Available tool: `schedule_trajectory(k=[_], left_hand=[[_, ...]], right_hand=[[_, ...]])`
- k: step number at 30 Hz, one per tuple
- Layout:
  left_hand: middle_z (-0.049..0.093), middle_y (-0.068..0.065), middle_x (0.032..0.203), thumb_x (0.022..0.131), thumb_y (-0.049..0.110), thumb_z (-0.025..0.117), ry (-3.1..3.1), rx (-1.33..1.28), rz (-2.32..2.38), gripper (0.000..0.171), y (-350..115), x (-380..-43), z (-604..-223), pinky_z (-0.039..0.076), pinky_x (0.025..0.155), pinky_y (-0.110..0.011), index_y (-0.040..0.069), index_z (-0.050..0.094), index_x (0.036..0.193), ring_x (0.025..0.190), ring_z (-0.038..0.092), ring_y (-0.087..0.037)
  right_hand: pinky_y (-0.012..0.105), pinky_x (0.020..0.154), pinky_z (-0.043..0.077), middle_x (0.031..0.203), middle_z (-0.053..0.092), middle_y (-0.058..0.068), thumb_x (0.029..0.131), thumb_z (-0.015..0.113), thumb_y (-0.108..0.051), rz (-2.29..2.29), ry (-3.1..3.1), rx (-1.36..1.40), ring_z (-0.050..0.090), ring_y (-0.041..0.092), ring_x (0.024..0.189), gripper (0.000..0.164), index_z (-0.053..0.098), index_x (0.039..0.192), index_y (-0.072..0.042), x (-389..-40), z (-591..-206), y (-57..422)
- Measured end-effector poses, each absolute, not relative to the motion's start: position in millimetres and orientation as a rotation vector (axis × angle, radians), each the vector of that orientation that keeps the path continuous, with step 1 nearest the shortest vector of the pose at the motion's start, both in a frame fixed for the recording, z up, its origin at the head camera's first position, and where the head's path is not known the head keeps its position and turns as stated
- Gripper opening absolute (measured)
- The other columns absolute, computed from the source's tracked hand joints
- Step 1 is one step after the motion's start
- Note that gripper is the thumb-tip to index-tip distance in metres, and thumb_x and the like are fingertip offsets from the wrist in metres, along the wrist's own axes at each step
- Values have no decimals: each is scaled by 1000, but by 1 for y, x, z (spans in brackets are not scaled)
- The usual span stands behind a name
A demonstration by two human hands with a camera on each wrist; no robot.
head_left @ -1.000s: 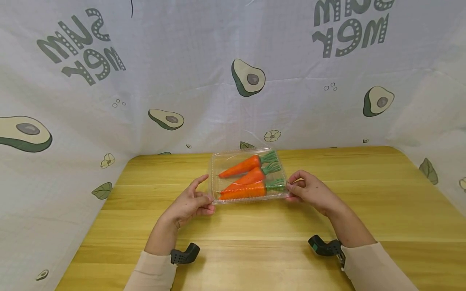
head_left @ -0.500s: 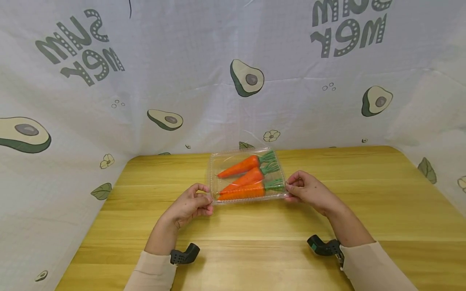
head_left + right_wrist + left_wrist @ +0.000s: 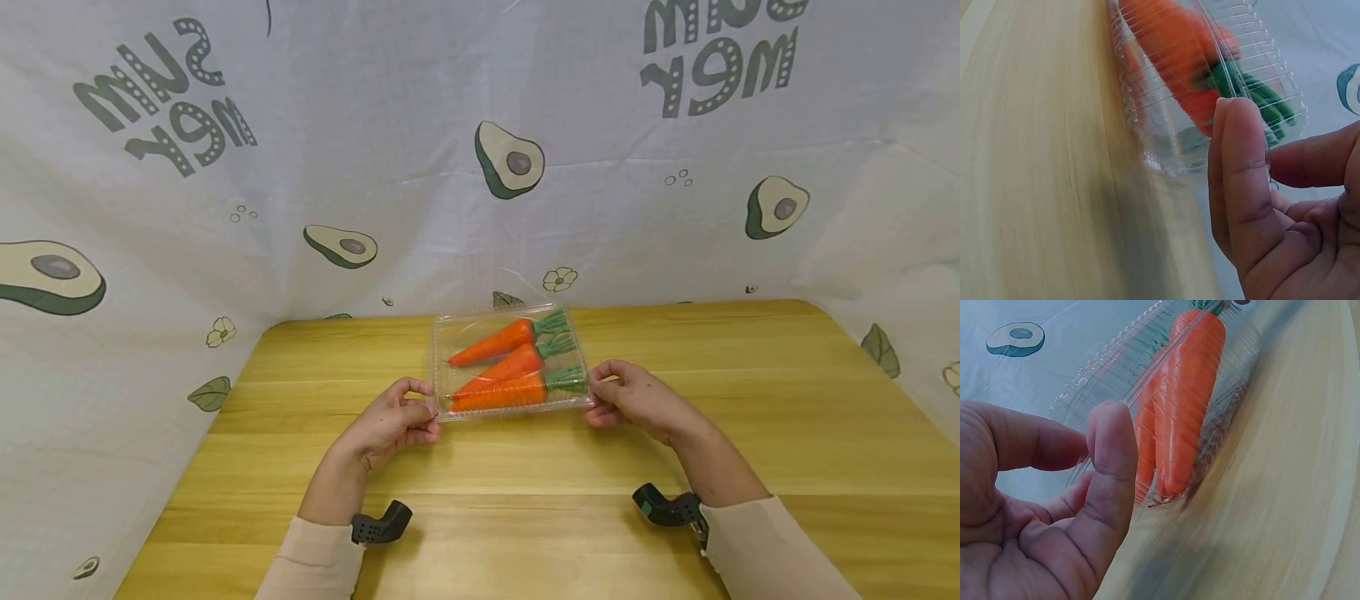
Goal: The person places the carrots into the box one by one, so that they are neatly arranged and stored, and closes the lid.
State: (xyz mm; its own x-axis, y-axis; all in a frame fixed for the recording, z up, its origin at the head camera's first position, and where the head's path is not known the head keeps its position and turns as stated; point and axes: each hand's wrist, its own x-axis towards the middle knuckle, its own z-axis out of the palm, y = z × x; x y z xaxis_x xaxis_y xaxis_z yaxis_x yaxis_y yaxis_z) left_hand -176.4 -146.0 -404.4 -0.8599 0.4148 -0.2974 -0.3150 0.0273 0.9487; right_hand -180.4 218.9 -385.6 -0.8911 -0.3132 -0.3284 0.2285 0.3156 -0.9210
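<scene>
A clear plastic clamshell box with ribbed sides lies toward the back of the table in the head view. Inside it are three orange carrots, their green tops pointing right. At the box's front left corner my left hand pinches the rim between thumb and fingers. My right hand pinches the rim at the front right. The left wrist view has the carrots seen from their tips, through the clear wall. From the right wrist, the green tops show behind the rim and fingertips. Whether the box touches the tabletop is hard to tell.
The wooden table extends around the box on all sides. Behind it hangs a white cloth printed with avocados, close to the box's far edge. Black wrist cameras project inward from both sleeves.
My left index finger, stretched up along the box's side a second ago, has bent down to the rim. My right fingers have shifted slightly. The box stays almost in place.
</scene>
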Motion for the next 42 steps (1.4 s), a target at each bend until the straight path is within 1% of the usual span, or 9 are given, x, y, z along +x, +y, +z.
schedule_trajectory(k=[5, 11, 18, 29, 38, 42], left_hand=[[64, -2, 79, 99, -1, 50, 1820, 92, 1872, 32, -145, -177, -404, 61, 72, -24, 1, 34, 127, 70, 66, -10], [63, -2, 79, 99, -1, 51, 1827, 84, 1872, 31, -145, -176, -403, 61, 72, -24, 2, 35, 125, 70, 66, -10], [63, -3, 80, 99, 0, 51, 1832, 63, 1868, 30, -145, -176, -403, 61, 72, -24, 1, 37, 124, 70, 66, -10], [61, -4, 84, 98, 0, 52, 1828, 68, 1871, 30, -146, -177, -404, 61, 72, -24, 0, 37, 124, 71, 65, -10], [62, -6, 85, 98, 0, 53, 1817, 64, 1883, 29, -146, -177, -405, 61, 72, -23, -1, 38, 123, 71, 65, -9], [63, -7, 86, 98, 0, 53, 1820, 62, 1885, 31, -146, -177, -405, 61, 71, -23, -2, 38, 124, 70, 65, -9]], right_hand=[[24, 78, 61, 98, 60, 11, 110, 38, -8, -1632, 2092, -142, 68, 15, 85, 27, 35, 128, 11, -181, -387, 224], [23, 80, 61, 99, 58, 11, 108, 41, -6, -1627, 2059, -203, 67, 14, 88, 25, 36, 125, 12, -181, -388, 228], [22, 81, 60, 98, 61, 9, 107, 43, -5, -1633, 2015, -222, 68, 12, 88, 20, 38, 120, 10, -184, -391, 230], [22, 78, 60, 91, 65, 6, 106, 45, -4, -1650, 1986, -292, 69, 10, 85, 16, 38, 116, 7, -184, -394, 232], [25, 85, 61, 98, 58, 10, 103, 51, -1, -1702, 1928, -253, 72, 12, 90, 17, 40, 113, 6, -183, -393, 234], [26, 86, 61, 99, 58, 10, 101, 53, -1, -1711, 1930, -257, 71, 14, 93, 19, 41, 113, 7, -183, -393, 233]])
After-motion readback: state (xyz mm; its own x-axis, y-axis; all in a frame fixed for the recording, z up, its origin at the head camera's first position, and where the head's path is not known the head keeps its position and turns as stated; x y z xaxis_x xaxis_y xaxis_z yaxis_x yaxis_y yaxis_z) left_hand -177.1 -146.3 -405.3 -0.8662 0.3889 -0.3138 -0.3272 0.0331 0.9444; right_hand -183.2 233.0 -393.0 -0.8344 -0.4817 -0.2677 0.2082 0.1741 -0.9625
